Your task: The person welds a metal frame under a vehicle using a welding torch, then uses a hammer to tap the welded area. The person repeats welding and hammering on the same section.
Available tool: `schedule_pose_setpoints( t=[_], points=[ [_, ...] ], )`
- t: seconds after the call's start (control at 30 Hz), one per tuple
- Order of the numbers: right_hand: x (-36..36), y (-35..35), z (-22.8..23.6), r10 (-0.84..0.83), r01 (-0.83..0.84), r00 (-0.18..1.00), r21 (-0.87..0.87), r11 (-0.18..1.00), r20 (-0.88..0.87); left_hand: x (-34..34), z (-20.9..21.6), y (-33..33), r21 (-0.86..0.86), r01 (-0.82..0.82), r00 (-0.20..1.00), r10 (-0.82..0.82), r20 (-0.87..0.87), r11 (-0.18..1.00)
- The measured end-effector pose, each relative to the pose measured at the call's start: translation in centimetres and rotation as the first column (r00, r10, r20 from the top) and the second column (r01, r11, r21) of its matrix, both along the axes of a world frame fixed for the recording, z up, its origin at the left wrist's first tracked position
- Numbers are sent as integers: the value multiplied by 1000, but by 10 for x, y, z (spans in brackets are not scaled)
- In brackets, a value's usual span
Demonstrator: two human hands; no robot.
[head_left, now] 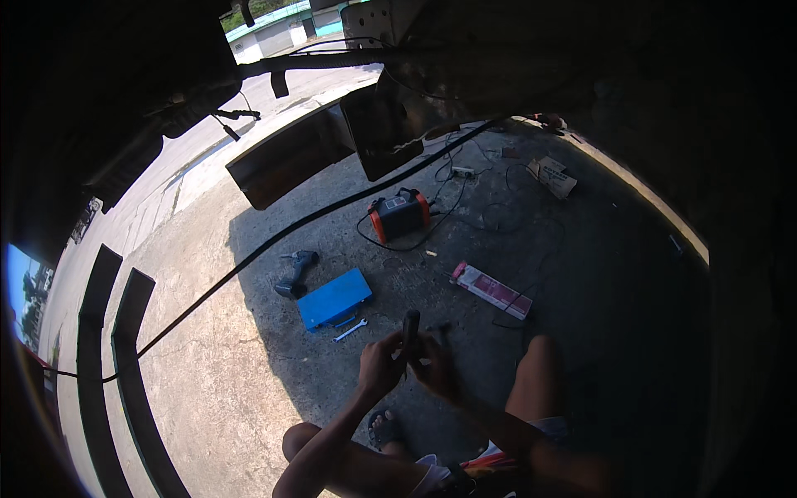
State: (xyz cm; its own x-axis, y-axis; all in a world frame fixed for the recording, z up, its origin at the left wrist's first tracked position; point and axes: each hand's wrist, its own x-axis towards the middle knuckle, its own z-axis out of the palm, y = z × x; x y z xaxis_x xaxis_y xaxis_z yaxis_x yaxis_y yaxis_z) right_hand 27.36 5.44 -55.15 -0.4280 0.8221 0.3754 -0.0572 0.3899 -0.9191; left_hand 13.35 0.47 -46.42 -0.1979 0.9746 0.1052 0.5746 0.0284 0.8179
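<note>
Sandalled foot: below the hands, the person's foot [383, 430] is planted on the concrete [249, 373].
Left hand: the person's left hand [380, 365] is closed around the left side of a dark handheld item [410, 330], thumb and fingers meeting on it.
Right hand: the right hand [435, 373] comes in from the other side, its bent fingers at the item's lower part; whether they are clamped on it cannot be told in the shade.
Dark item's place: held above the ground between the two hands, so it lies to the right of the left hand and to the left of the right; neither is clearly nearer.
Dark item's direction: its long axis runs away from the body, the blunt far end pointing outward beyond the fingers and leaning very slightly right; its exact kind is too dark to tell.
Wrench: a silver wrench [350, 330] lies left of the item, slanting outward to the right.
Blue case: a flat blue case [335, 299] sits just beyond the wrench, handle side toward the person.
Pink box: a long pink-and-white box [493, 290] lies to the right, its near end angled rightward.
Drill: a cordless drill [297, 274] rests beside the case.
Machine: a black-and-orange machine [401, 216] stands farther out, with cables around it.
</note>
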Motion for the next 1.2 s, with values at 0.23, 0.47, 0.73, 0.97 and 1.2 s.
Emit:
schedule_pose_setpoints(
  t=[0.23, 0.47, 0.73, 0.97, 1.2],
  points=[
    [31, 36, -161, -198, 384, 610, -68, 921, 768, -14, 32, -11, 134, -202, 967, 219, -127, 970],
    [63, -6, -304, 67, 367, 350, -203, 908, 934, -20, 54, -35, 169, -248, 960, 265, -88, 954],
    [54, 6, -231, 89, 482, 584, -434, 761, 807, -17, 78, -31, 374, -157, 984, 176, -17, 914],
    [111, 10, -100, 58, -48, 998, -953, 300, -32, 30, 196, -8, 837, 170, 981, -5, -196, 520],
    [164, 3, -70, 103, 53, 967, -584, 810, 231, 105, 284, 23, 915, 400, 916, 14, -401, 54]
  ],
)
